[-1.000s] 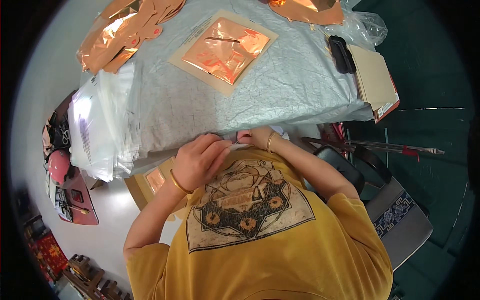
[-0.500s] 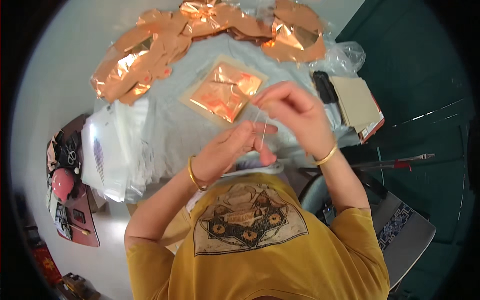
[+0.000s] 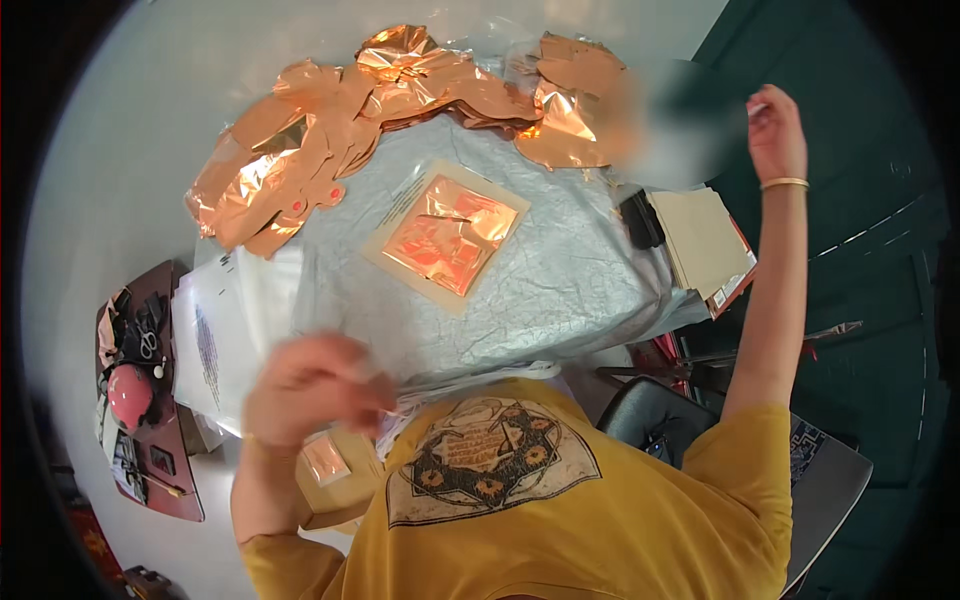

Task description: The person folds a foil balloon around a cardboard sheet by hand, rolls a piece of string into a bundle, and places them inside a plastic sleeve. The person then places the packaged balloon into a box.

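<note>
A square copper-coloured foil sheet lies on a slightly larger pale backing sheet in the middle of the grey-covered table. My left hand hangs by the table's near left edge, close to the clear plastic bags. Motion smears its fingers, and whether it holds anything is not visible. Far out to the right, past the table, my right hand is raised with its fingers curled together. A small whitish bit shows at the fingertips, too small to name.
Crumpled copper-coloured foil pieces are heaped along the far edge. At the right stand a black object and a stack of beige boards. A cardboard box sits below left; a side table holds scissors and a pink round object.
My hands were together over the table with a thin white strand between them. Now they are far apart, the left lower and leftward, the right up and rightward. The strand no longer shows.
</note>
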### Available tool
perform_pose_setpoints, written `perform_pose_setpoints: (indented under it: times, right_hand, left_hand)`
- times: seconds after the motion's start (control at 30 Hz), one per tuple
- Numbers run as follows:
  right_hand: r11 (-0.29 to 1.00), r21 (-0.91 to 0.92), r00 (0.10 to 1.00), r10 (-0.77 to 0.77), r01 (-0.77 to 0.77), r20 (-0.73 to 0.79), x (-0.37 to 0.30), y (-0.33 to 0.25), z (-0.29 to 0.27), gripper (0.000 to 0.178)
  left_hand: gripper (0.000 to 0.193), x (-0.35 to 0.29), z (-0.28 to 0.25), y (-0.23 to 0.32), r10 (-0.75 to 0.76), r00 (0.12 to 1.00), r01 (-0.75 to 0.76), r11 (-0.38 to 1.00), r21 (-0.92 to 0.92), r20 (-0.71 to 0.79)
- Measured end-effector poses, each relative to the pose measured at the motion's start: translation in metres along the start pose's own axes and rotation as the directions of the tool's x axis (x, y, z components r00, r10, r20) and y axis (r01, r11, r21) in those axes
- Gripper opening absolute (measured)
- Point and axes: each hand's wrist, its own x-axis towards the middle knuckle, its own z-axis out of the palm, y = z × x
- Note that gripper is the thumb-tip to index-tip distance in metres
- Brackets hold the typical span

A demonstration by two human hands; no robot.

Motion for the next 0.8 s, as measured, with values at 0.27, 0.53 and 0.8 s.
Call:
perform_pose_setpoints:
  times: [0.27,0.53,0.8]
  right_hand:
    - [0.208,-0.767,0.668,0.391,0.607,0.634,-0.102,0.066,0.110,0.041]
    - [0.768,0.114,0.609,0.397,-0.630,0.687,-0.167,0.037,0.284,0.033]
    - [0.821,-0.570,0.460,0.499,0.020,0.735,-0.124,0.013,0.258,0.031]
  left_hand:
    - [0.028,0.080,-0.022,0.099,0.492,0.698,-0.338,0.867,0.366,-0.521]
    - [0.031,0.189,-0.014,0.128,0.561,0.766,-0.205,0.675,0.709,-0.313]
    - [0.034,0.164,-0.037,0.074,0.780,0.569,-0.220,0.448,0.866,-0.260]
